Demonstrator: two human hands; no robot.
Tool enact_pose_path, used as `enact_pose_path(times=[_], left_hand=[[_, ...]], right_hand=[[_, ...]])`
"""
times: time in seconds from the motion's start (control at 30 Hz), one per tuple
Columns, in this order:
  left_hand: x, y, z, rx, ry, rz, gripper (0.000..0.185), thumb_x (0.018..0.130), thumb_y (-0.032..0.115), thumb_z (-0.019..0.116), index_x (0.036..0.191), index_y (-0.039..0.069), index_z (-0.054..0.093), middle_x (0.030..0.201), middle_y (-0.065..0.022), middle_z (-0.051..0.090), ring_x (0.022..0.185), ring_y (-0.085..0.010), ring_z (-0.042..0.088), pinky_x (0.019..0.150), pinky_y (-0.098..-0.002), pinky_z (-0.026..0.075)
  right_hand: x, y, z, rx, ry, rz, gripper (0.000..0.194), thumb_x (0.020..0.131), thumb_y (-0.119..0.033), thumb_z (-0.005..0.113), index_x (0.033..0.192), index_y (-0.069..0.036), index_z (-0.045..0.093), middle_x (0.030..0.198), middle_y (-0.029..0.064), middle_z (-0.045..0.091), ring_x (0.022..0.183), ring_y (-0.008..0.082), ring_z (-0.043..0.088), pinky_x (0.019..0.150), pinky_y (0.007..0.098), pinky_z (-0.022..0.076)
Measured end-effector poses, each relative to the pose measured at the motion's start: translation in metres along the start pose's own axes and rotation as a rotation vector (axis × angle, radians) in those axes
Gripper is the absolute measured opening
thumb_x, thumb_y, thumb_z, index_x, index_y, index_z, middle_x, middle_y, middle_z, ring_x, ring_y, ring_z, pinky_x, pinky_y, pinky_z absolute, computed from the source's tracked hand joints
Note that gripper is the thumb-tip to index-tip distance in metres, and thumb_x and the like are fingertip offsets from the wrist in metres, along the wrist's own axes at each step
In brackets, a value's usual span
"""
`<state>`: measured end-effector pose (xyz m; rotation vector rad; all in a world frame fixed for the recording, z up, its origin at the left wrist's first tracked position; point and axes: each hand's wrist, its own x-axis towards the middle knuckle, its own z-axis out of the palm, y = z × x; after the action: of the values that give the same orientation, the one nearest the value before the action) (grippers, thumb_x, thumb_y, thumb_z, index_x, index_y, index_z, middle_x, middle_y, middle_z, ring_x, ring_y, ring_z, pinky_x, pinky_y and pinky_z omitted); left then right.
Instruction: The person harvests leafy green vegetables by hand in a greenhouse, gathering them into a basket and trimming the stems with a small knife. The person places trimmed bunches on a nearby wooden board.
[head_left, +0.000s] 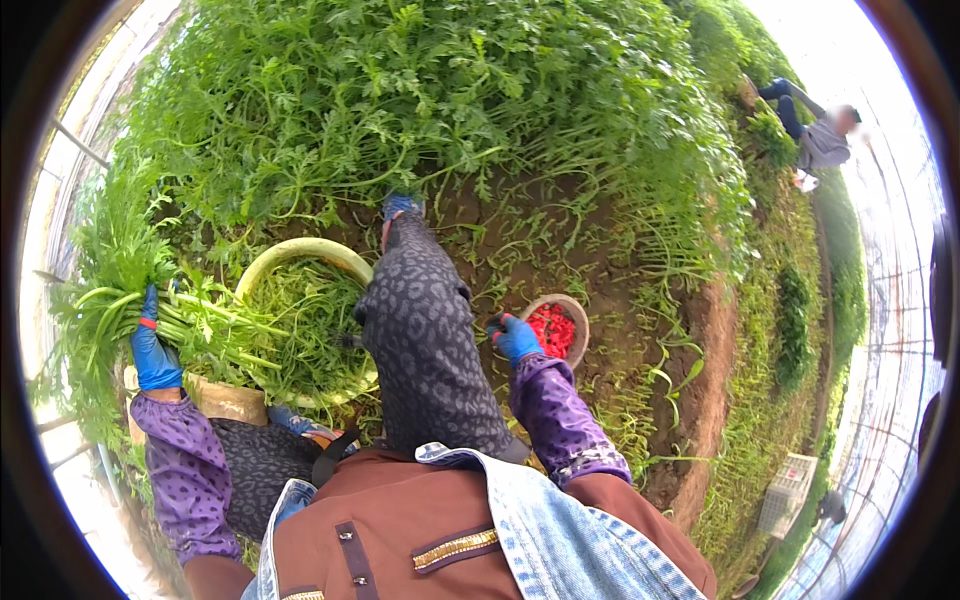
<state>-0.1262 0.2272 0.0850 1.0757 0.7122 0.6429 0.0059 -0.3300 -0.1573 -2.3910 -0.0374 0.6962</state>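
Note:
My left hand, in a blue glove, is shut on a bunch of leafy green stalks at the left, with a red band showing by the fingers. My right hand, also gloved in blue, is at the left rim of a round bowl holding red strips or ties. Its fingers are curled; whether they grip anything I cannot tell. Between my left hand and my leg stands a pale green round tub with loose leafy greens inside.
Dense leafy plants grow ahead, with cut stems on bare soil before them. A raised soil edge runs along the right. Another person is at the far upper right. A light plastic crate sits at the lower right.

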Motion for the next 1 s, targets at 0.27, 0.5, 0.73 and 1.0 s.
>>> enact_pose_path(times=[0.27,0.5,0.73,1.0], left_hand=[[-0.015,0.024,0.021,0.086,0.174,0.063,0.034,0.083,0.025,0.061,0.111,0.005,0.058,0.101,-0.0025,0.061,0.090,-0.0120,0.057,0.077,-0.0253,0.047],[-0.019,0.040,0.024,0.015,0.210,0.162,0.033,0.083,0.018,0.062,0.112,0.003,0.057,0.105,-0.0064,0.062,0.094,-0.0160,0.059,0.083,-0.0287,0.047],[-0.021,0.034,-0.004,0.082,0.006,0.165,0.039,0.088,0.027,0.053,0.117,0.000,0.055,0.108,-0.0067,0.060,0.102,-0.0133,0.053,0.089,-0.0271,0.039],[-0.009,0.016,-0.055,-0.155,-0.009,0.059,0.043,0.091,0.025,0.047,0.127,0.001,0.045,0.129,-0.0059,0.045,0.118,-0.0144,0.042,0.101,-0.0278,0.030]], right_hand=[[0.087,-0.103,-0.049,0.581,-0.066,-0.292,0.013,0.081,-0.014,0.061,0.088,-0.004,0.064,0.076,0.0038,0.062,0.068,0.0122,0.055,0.063,0.0296,0.0462],[0.075,-0.327,-0.139,0.138,-0.266,-0.755,0.024,0.086,-0.013,0.058,0.106,0.000,0.059,0.093,0.0049,0.062,0.083,0.0120,0.056,0.077,0.0251,0.0447],[0.037,-0.357,0.053,-0.882,-0.754,-0.811,0.027,0.080,-0.032,0.056,0.097,-0.012,0.064,0.088,0.0115,0.064,0.084,0.0257,0.062,0.075,0.0367,0.0479],[0.005,-0.228,0.201,-0.315,-0.409,-0.208,0.028,0.081,-0.027,0.053,0.099,-0.007,0.061,0.096,0.0186,0.062,0.087,0.0355,0.060,0.078,0.0409,0.0467]])
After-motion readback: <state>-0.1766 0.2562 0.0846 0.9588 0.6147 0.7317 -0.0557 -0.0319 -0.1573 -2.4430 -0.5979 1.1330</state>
